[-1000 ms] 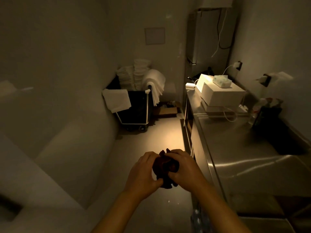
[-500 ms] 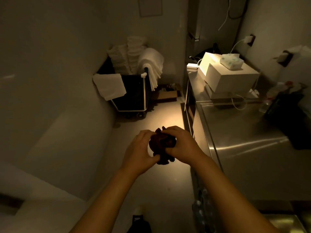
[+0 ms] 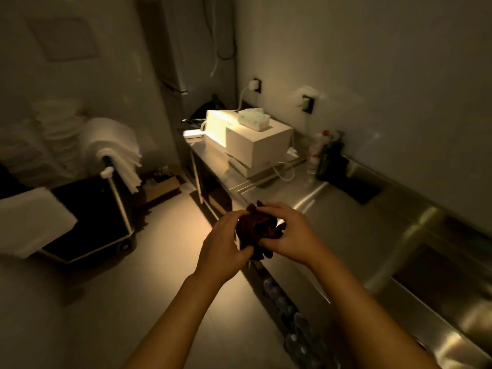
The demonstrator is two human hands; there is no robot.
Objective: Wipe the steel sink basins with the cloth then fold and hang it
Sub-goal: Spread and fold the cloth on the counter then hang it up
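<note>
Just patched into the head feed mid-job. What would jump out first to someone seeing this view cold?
Dead centre, the left hand and right hand grip a bunched dark cloth between them, above the front edge of the steel counter. Behind them, brightly lit white boxes stand at the counter's far end. A dark sink basin lies to the right, and white towels hang over a cart rail on the left.
</note>
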